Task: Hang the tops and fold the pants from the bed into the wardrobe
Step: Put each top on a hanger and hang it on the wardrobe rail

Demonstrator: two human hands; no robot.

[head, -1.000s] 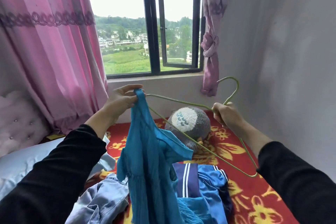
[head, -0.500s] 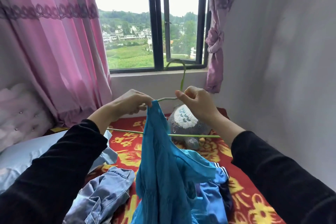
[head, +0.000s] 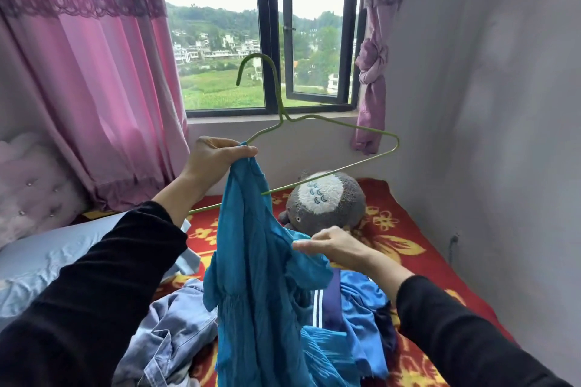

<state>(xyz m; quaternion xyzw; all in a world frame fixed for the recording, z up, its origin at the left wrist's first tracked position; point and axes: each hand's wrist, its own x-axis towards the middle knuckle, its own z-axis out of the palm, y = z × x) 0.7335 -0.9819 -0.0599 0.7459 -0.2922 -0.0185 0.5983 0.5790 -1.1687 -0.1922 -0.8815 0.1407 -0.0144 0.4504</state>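
A teal top (head: 251, 276) hangs in front of me over the bed. My left hand (head: 217, 157) grips its upper edge together with the left arm of a green wire hanger (head: 342, 126), whose hook points up before the window. The hanger's bottom wire passes behind the cloth. My right hand (head: 333, 245) is lower, pinching a loose part of the top near its sleeve. On the bed below lie a pale denim garment (head: 169, 333) and a blue garment with white stripes (head: 352, 302).
The bed has a red blanket with yellow flowers (head: 405, 245) and a grey plush toy (head: 327, 201) near the wall. A pale blue pillow (head: 37, 261) lies at left. Pink curtains (head: 94, 72) flank the window (head: 267, 25). A grey wall (head: 487, 104) closes the right side.
My right hand has let go of the hanger and dropped to the top's lower part. The hanger has swung upright and now stays in my left hand.
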